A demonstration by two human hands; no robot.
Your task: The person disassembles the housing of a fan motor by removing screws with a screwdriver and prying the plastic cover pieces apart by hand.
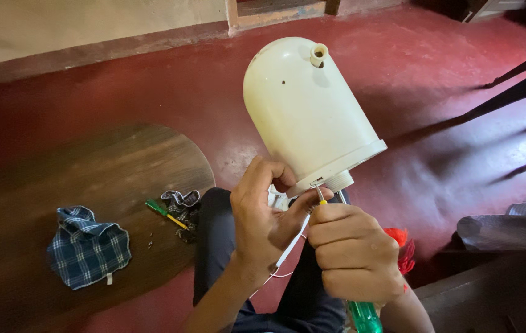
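Head view: a cream plastic housing, dome-shaped with a small spout at its top, fills the upper middle of the frame. Its long axis runs on a slant, dome end toward the upper left, open flanged end toward the lower right, just above both hands. The left hand sits at centre frame, fingers curled up against the underside of the flange, gripping the housing's lower edge. A white wire trails down from there between the two hands. The right hand, lower right of centre, is clenched around a screwdriver; its green handle sticks out below the fist at the bottom edge, and the thin shaft points up and slightly left, meeting the flange rim close to the left thumb. So the shaft lies roughly along the housing's axis, with the tip touching or just at the rim; the exact contact is too small to tell.

At lower left, a dark wooden board on the red floor carries a blue checked cloth and a second, smaller screwdriver, well apart from both hands.
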